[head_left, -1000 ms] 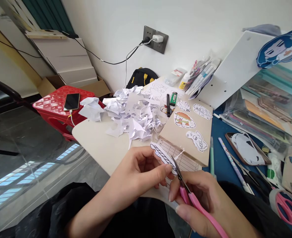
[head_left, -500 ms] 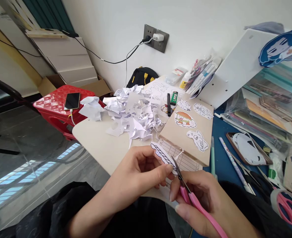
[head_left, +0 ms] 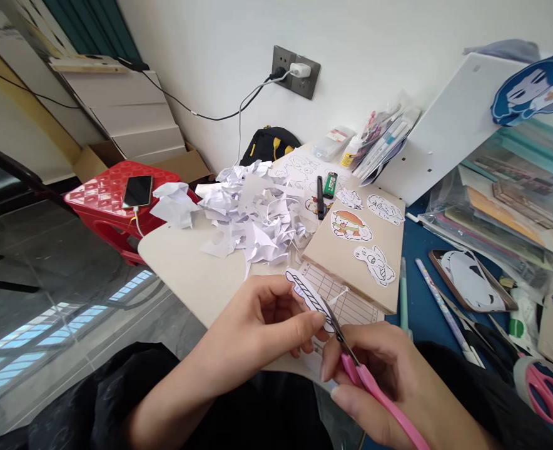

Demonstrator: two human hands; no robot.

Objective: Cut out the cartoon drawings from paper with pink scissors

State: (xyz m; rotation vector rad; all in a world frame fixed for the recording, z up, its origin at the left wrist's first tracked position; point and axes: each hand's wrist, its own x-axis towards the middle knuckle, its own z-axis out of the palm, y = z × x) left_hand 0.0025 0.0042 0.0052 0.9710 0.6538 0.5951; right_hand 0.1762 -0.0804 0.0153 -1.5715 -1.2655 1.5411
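Between thumb and fingers, my left hand [head_left: 274, 331] pinches a small paper cutout [head_left: 304, 292] printed with a dark striped outline. Pink-handled scissors [head_left: 375, 390] are in my right hand [head_left: 389, 369], their blades pointing up and left along the cutout's right edge. A thin paper strip [head_left: 338, 295] sticks out beside the blades. Below lies a gridded sheet [head_left: 356, 309], partly hidden by my hands. Several drawn cutouts, among them a coloured burger figure [head_left: 350, 225], rest on a tan box [head_left: 314, 249] just beyond.
Crumpled paper scraps [head_left: 262, 212] are heaped on the cream table [head_left: 182, 269]. A red stool [head_left: 98, 187] with a charging phone [head_left: 137, 191] stands left. Pens, a small tray [head_left: 438, 262] and another pink-handled pair of scissors [head_left: 546, 394] lie right, on a blue surface.
The scissor blades have come closer together at the cutout's edge, and the thin strip has shifted slightly. My hands have stayed almost in place.
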